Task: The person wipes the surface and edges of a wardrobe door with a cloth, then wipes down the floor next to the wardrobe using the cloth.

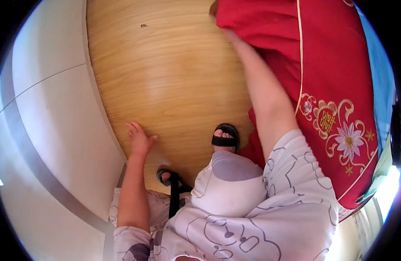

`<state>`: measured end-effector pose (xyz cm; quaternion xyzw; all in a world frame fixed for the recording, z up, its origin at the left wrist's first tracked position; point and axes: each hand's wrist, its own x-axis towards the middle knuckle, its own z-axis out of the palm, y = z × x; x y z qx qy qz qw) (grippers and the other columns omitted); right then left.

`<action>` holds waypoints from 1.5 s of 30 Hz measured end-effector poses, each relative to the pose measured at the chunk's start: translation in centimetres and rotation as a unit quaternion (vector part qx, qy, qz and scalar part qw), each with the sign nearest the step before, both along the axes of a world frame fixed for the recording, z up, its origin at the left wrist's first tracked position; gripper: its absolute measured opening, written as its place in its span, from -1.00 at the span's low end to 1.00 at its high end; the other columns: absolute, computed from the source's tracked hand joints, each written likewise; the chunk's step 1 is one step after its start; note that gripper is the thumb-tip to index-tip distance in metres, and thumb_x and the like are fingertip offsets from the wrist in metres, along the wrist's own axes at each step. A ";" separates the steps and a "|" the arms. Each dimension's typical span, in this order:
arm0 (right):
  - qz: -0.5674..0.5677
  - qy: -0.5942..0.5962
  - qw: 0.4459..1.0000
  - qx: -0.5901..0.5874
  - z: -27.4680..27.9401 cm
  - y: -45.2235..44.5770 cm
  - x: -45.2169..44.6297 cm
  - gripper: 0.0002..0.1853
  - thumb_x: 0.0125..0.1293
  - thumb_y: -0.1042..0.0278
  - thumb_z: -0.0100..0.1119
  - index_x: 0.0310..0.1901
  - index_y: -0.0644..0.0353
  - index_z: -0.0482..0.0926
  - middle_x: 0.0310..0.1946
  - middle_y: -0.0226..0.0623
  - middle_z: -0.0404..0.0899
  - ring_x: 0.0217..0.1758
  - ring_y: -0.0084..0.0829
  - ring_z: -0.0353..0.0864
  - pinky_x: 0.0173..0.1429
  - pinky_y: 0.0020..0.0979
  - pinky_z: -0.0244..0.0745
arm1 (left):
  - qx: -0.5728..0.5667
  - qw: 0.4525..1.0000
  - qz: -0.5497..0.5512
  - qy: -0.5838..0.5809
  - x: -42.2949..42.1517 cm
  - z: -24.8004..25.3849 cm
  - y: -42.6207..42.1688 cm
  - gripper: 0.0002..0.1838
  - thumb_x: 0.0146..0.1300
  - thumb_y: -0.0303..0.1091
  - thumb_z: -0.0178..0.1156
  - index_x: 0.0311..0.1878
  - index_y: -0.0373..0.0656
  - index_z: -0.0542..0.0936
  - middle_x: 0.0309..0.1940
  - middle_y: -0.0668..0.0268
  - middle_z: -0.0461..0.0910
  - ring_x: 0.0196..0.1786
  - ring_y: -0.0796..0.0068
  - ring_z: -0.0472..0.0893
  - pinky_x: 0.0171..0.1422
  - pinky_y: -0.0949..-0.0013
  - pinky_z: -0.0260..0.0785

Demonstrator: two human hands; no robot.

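My left hand [140, 140] hangs over the wooden floor beside the white cabinet, its thumb held away from the fingers and nothing in it. On the other side, my right arm [270, 91] stretches forward along the edge of a red bedspread [335, 52]. My right hand is at the far corner of that cloth, mostly covered by its hanging folds, so its fingers do not show clearly. Gold piping and an embroidered flower [349, 140] decorate the bedspread.
White cabinet panels [48, 113] with a grey strip run along the left. Wood-patterned floor [165, 65] lies between cabinet and bed, with a small dark mark [144, 26] on it. My feet wear black sandals [226, 135]. Blue cloth [381, 74] shows at the right.
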<state>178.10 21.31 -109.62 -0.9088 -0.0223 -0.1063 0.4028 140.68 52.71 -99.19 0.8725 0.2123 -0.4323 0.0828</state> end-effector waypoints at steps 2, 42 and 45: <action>-0.038 -0.037 0.982 -0.180 0.9 0.1 -7.6 -0.39 0.40 -0.03 -0.10 0.28 0.32 0.27 0.32 0.07 0.25 0.40 -0.01 0.19 0.50 -0.21 -0.02 | 0.005 1.000 0.004 -0.004 0.3 0.3 -0.1 0.22 -0.04 0.01 0.44 0.44 -0.37 -0.17 0.46 -0.25 -0.36 0.40 -0.35 0.09 0.47 0.02 0.04; 0.008 0.038 0.950 -0.310 2.9 3.5 -2.4 -0.47 0.29 -0.06 0.06 0.29 -0.26 0.35 0.45 -0.21 0.06 0.51 -0.07 -0.01 0.38 0.37 -0.15 | 0.060 0.997 -0.015 0.048 2.1 1.1 -1.2 0.32 -0.08 0.24 0.40 0.43 -0.43 -0.20 0.45 -0.29 -0.36 0.42 -0.36 0.04 0.46 -0.06 -0.03; -0.151 0.076 0.982 -0.084 1.5 -2.7 5.5 -0.35 0.33 -0.14 -0.10 0.30 0.16 0.30 0.43 0.03 0.02 0.48 0.06 0.00 0.37 0.33 -0.09 | 0.047 0.996 -0.016 0.074 2.9 1.6 -1.2 0.32 -0.08 0.23 0.40 0.43 -0.45 -0.18 0.44 -0.33 -0.37 0.42 -0.36 0.04 0.48 -0.05 -0.06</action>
